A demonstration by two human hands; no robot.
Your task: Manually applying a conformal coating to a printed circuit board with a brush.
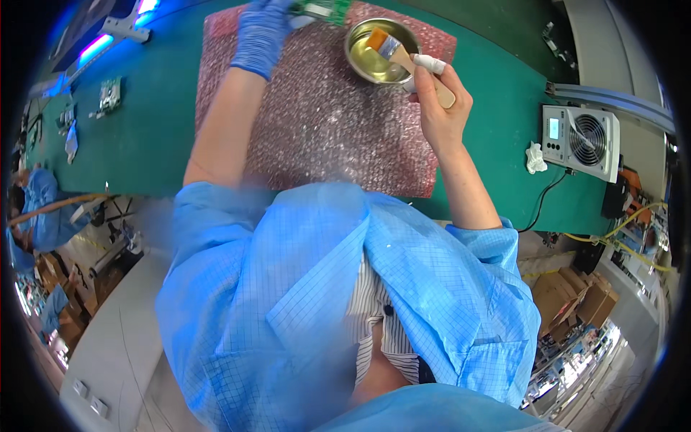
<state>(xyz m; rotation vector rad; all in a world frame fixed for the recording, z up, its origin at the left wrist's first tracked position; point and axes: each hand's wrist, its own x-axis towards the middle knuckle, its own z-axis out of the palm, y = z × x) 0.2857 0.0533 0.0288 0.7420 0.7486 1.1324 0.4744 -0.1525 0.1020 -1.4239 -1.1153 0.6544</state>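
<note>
Two hands work at the far edge of the head view, over a pink bubble-wrap mat point(324, 137) on the green desk point(151, 137). The left hand point(263, 32), in a blue glove, closes its grip on a green circuit board point(322, 9) at the top rim; most of the board is cut off, so its lie cannot be told. The right hand point(439, 97), bare with white tape on a fingertip, pinches the wooden handle of a brush point(403, 59).

The brush's long axis runs from lower right up to upper left, bristles pointing into a steel bowl point(360, 36) of yellowish liquid, tip dipped or just over it. The bowl sits on the mat, just right of the board.

As I judge it, an overloaded brush could drip onto the mat or flood the board, and a nudge at the rim might tip the bowl.

A small fan unit point(581, 140) stands well to the right.
</note>
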